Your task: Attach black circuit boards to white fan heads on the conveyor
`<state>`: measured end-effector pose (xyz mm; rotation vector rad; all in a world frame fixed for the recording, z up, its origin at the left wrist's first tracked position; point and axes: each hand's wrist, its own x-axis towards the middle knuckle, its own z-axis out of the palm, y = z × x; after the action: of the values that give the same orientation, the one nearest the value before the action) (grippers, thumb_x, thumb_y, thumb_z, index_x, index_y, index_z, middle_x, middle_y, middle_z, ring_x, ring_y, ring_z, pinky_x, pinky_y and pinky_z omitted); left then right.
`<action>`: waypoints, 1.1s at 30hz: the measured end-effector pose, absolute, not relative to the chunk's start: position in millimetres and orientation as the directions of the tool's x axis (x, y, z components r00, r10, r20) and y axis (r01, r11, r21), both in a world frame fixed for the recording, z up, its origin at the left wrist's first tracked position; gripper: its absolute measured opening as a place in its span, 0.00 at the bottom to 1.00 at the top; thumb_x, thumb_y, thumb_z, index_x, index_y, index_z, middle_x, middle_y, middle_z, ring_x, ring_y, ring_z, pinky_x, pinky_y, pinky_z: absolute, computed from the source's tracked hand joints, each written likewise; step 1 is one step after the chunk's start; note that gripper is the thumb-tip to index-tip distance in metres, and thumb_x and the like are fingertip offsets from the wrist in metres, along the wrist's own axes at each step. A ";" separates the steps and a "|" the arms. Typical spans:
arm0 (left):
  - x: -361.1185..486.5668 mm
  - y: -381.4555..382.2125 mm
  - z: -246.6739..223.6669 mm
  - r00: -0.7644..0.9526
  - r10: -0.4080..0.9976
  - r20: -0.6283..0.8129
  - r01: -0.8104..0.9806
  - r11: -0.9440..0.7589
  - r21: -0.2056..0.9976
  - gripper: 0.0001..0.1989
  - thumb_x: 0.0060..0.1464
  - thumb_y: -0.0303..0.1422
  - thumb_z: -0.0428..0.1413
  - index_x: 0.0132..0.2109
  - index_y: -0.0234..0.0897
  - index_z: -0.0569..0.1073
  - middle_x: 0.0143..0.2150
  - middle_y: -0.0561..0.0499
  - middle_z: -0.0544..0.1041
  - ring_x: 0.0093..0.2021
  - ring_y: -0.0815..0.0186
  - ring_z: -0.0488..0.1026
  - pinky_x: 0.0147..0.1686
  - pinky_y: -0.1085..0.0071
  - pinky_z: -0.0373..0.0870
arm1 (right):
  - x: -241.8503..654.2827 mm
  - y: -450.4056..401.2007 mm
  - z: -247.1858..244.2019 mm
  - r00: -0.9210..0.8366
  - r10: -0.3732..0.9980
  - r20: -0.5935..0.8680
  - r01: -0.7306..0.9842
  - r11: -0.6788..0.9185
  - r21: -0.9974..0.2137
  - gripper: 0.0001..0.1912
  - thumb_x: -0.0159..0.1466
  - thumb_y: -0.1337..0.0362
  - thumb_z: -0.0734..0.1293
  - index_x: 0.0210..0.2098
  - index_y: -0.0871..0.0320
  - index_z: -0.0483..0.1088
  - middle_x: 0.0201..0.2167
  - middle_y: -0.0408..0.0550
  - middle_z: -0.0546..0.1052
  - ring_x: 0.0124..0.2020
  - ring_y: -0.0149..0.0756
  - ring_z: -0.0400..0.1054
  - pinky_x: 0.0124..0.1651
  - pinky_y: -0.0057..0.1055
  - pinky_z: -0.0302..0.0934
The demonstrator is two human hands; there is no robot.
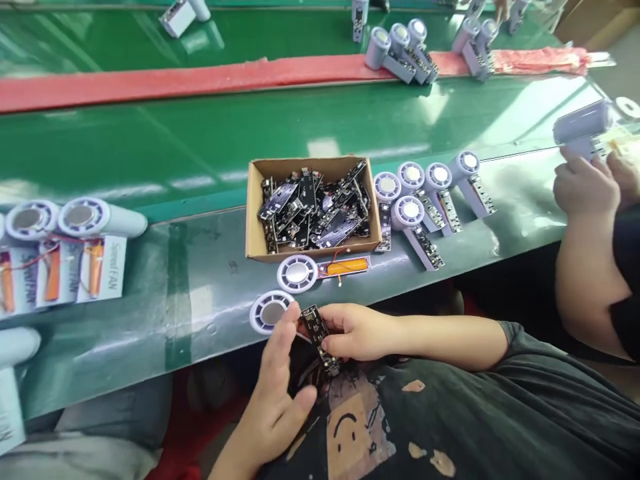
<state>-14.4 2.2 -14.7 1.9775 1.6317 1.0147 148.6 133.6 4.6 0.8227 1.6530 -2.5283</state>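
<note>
A cardboard box (261, 241) holds loose black circuit boards (313, 208); the right hand (356, 332) clamps another board (316, 331), the left hand (273, 393) open beside it.

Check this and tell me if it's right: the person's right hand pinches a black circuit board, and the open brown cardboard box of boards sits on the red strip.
One point is wrong: the head view shows the brown cardboard box resting on the green belt, not on the red strip beyond it. The right hand does pinch the black circuit board.
</note>
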 end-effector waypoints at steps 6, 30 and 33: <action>-4.1 24.4 -16.1 0.184 0.887 0.424 0.876 -0.344 0.337 0.32 0.59 0.18 0.52 0.68 0.38 0.59 0.57 0.41 0.75 0.56 0.56 0.70 0.60 0.58 0.62 | 156.8 139.9 1.3 -0.891 0.202 -0.407 0.307 -0.395 -0.866 0.09 0.55 0.78 0.62 0.28 0.58 0.62 0.22 0.32 0.64 0.24 0.23 0.57 0.30 0.22 0.54; -4.6 33.3 -14.9 -0.258 0.867 0.426 0.941 0.126 0.315 0.08 0.51 0.22 0.59 0.35 0.40 0.78 0.49 0.44 0.71 0.51 0.54 0.67 0.52 0.56 0.64 | 151.2 133.6 -13.7 -0.867 0.178 -0.465 0.236 -0.677 -0.697 0.11 0.58 0.61 0.69 0.37 0.59 0.67 0.27 0.38 0.74 0.22 0.24 0.70 0.22 0.19 0.60; -9.8 32.3 -7.6 -0.228 0.883 0.410 0.938 0.086 0.335 0.06 0.50 0.22 0.59 0.33 0.38 0.75 0.51 0.43 0.72 0.51 0.53 0.68 0.51 0.55 0.66 | 148.3 132.4 -14.7 -0.873 0.162 -0.461 0.242 -0.676 -0.696 0.10 0.57 0.61 0.68 0.36 0.58 0.66 0.26 0.37 0.73 0.21 0.23 0.67 0.23 0.21 0.59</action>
<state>-9.8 32.3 -7.6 2.0115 2.3878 0.8794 148.3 132.4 -14.7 0.7780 1.2442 -2.7259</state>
